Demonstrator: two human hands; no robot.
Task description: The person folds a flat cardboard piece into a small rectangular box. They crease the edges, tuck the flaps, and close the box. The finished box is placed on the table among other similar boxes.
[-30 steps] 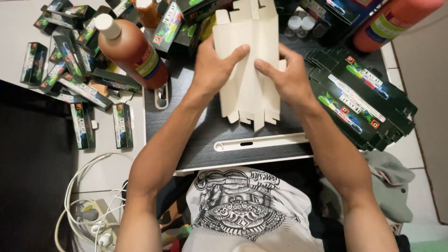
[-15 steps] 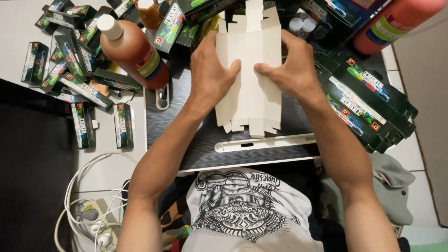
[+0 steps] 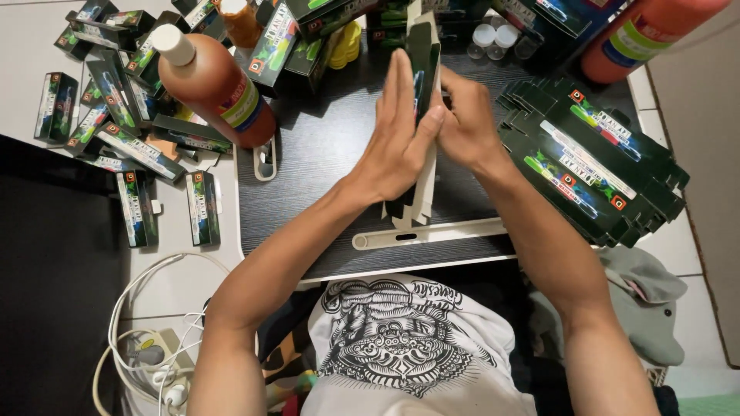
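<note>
A flat cardboard box blank [image 3: 422, 115], white inside and dark green outside, stands folded on edge over the small black table [image 3: 324, 146]. My left hand [image 3: 397, 135] presses flat against its left face. My right hand [image 3: 462, 119] grips it from the right, so the blank is squeezed between both palms. Its lower tabs reach down to a cream plastic ruler-like strip [image 3: 439, 233] near the table's front edge.
A stack of flat dark green box blanks [image 3: 593, 162] lies at the right. Several assembled small boxes [image 3: 116, 131] are scattered at the left around an orange bottle with a white cap [image 3: 216, 85]. Another orange bottle [image 3: 647, 35] stands top right. White cables and a power strip [image 3: 146, 354] lie bottom left.
The blank lay open and flat under both hands; now it is folded in half and held upright between my palms, which have come together.
</note>
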